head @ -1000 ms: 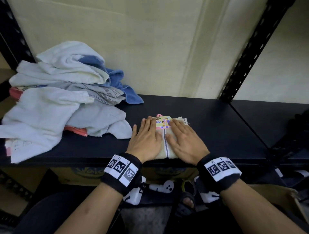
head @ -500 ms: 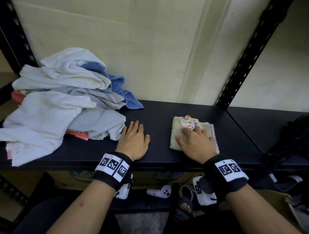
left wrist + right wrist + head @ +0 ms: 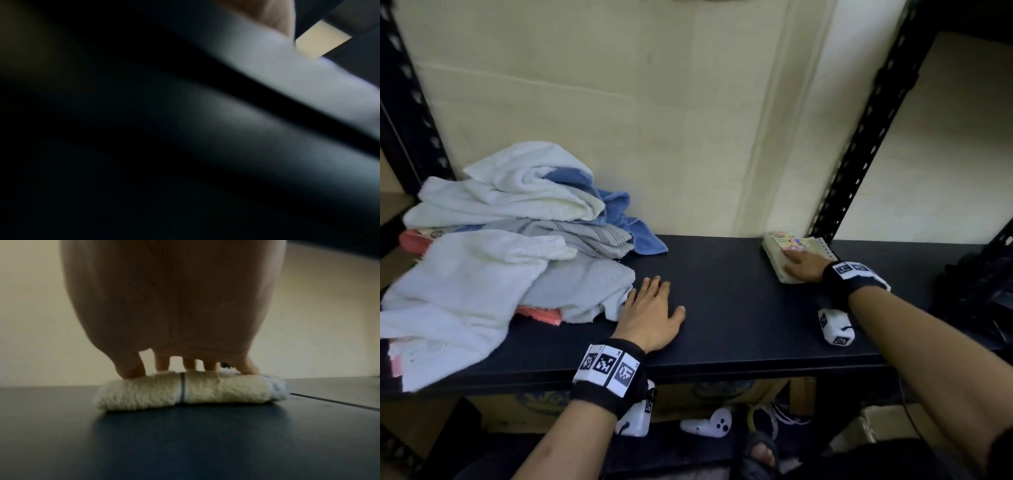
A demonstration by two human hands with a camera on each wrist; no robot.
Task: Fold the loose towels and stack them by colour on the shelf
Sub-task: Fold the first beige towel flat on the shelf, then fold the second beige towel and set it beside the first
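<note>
A folded cream towel (image 3: pixel 777 257) with a colourful card tag (image 3: pixel 792 242) lies at the back right of the black shelf (image 3: pixel 722 294), close to the upright post. My right hand (image 3: pixel 799 263) lies flat on top of it, fingers straight; the right wrist view shows the fingers (image 3: pixel 162 365) pressing the folded cream towel (image 3: pixel 185 391) from above. My left hand (image 3: pixel 650 308) rests flat on the shelf, fingertips at the edge of a loose pale towel (image 3: pixel 582 287) in the heap. The left wrist view is dark and blurred.
A heap of loose towels (image 3: pixel 493 240), white, pale grey, striped, blue (image 3: pixel 626 222) and pink (image 3: pixel 541 313), covers the shelf's left part. A black perforated post (image 3: pixel 859 144) stands behind the folded towel. A white controller (image 3: pixel 709 426) and boxes lie below the shelf.
My right hand has slid the folded cream towel from the shelf's front middle to the back right by the post. My left hand left it and moved left to the heap's edge.
</note>
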